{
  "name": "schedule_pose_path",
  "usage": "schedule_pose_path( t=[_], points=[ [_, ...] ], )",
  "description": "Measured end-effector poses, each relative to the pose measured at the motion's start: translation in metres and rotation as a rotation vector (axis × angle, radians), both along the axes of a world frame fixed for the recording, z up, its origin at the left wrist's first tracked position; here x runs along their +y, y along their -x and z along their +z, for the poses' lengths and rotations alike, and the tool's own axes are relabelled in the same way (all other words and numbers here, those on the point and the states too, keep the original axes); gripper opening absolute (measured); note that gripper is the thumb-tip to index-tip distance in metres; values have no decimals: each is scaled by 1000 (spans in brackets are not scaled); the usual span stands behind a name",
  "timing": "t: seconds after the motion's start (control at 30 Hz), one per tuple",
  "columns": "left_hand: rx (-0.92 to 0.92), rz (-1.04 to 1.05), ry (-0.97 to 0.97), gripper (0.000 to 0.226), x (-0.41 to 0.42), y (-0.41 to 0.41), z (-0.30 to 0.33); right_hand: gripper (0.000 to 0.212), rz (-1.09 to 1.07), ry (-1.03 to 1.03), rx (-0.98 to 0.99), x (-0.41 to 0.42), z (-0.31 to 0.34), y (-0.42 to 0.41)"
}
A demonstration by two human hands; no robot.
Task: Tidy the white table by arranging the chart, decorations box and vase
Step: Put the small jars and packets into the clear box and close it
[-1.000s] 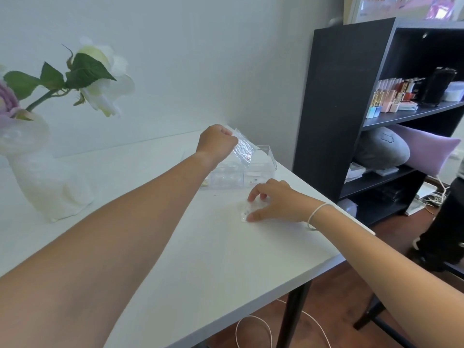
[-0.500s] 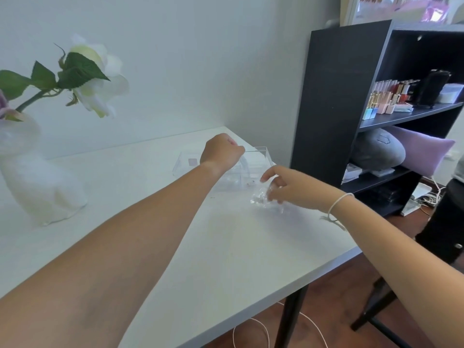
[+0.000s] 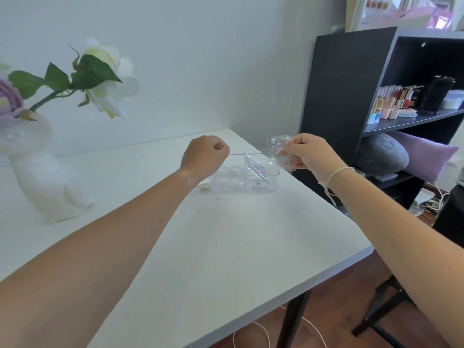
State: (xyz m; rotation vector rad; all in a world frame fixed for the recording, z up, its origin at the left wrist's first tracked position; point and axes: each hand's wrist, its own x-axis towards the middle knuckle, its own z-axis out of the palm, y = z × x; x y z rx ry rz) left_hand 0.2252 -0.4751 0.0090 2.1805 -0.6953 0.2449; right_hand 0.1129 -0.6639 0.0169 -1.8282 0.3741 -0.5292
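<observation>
The clear decorations box [image 3: 261, 183] sits near the right edge of the white table [image 3: 226, 247], with a clear packet [image 3: 253, 168] leaning inside its right compartment. My left hand [image 3: 204, 155] is a closed fist over the box's left part, against its far rim; whether it grips the rim is unclear. My right hand [image 3: 307, 153] pinches a small clear packet of white beads [image 3: 277, 149] just above the box's right end. The white vase [image 3: 47, 182] with a white flower [image 3: 108, 84] stands at the far left. No chart is in view.
A black shelf unit [image 3: 346, 96] with bottles and cushions stands right beside the table's right edge. A dark stool [image 3: 381, 310] and a white cable [image 3: 253, 332] are on the wood floor below the table's near corner. A wall runs behind the table.
My right hand has lifted the small bead packet off the table and up above the box's right end. My left hand let its packet go into the box and stays there as a fist.
</observation>
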Motion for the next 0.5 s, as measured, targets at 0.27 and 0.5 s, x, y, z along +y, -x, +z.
schedule_pose_path(
  t=[0.27,0.5],
  points=[
    [-113,79,77,22,73,-18,-38,39,-150,102,-31,12,-2,-39],
    [31,15,93,35,86,-11,-59,28,-174,305,-63,15,-15,-51]
  ],
)
